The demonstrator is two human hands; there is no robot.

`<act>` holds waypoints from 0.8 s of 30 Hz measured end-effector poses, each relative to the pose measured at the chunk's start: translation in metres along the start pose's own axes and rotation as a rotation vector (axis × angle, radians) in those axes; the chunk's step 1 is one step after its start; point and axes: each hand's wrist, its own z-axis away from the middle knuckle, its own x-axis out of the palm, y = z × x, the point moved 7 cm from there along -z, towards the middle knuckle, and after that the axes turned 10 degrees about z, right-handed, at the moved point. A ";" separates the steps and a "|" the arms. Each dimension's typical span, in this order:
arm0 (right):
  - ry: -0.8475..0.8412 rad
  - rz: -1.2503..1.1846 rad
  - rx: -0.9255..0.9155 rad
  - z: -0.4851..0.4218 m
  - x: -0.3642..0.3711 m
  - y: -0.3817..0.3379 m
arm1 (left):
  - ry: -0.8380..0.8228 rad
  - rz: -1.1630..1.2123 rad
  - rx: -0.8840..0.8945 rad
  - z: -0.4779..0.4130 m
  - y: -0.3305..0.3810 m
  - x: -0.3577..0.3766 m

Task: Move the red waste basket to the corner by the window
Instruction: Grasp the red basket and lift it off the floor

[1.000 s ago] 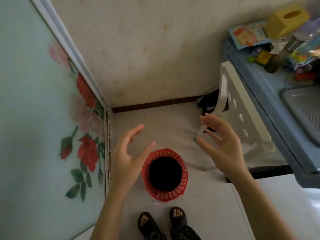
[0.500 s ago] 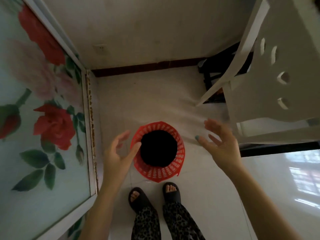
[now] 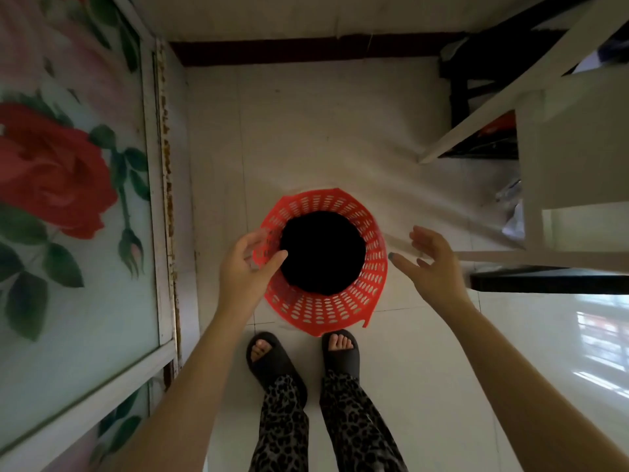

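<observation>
Head view, looking straight down. The red waste basket (image 3: pixel 326 260) stands upright on the pale tiled floor (image 3: pixel 306 131), its perforated wall flaring outward toward the rim and its inside dark black. One spot on the basket's near right rim juts out as a small broken corner. The basket sits directly in front of the person's two feet, which wear dark slippers (image 3: pixel 272 359); the right slipper's toe lies just under the basket's near rim. Leopard-print trouser legs (image 3: pixel 354 424) show below the basket.

The left hand (image 3: pixel 245 267) is at the basket's left rim: the thumb reaches over the rim to the inside and the fingers curl round the outside, so the hand is closing on the rim. The fingers are blurred, so how firm the hold is cannot be told. The right hand (image 3: pixel 432 264) is spread wide with nothing in it, palm turned toward the basket, just beside the basket's right rim and apart from it.

Left of the basket runs a white-framed glass panel (image 3: pixel 68 199) printed with a red rose and green leaves. Beyond the basket a dark skirting board (image 3: pixel 306 49) runs along the wall. To the basket's right stands a white plastic chair (image 3: pixel 561 148), with dark items on the floor under it.
</observation>
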 end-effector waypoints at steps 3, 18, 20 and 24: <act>-0.020 0.039 0.003 -0.013 0.017 0.016 | 0.010 0.003 -0.022 -0.010 -0.023 0.006; -0.094 0.195 0.104 -0.068 0.050 0.084 | 0.195 -0.152 -0.198 -0.052 -0.114 0.008; -0.103 0.216 0.120 -0.075 0.054 0.092 | 0.190 -0.148 -0.277 -0.058 -0.129 0.010; -0.147 0.241 0.160 -0.087 0.069 0.113 | 0.147 -0.161 -0.366 -0.065 -0.159 0.016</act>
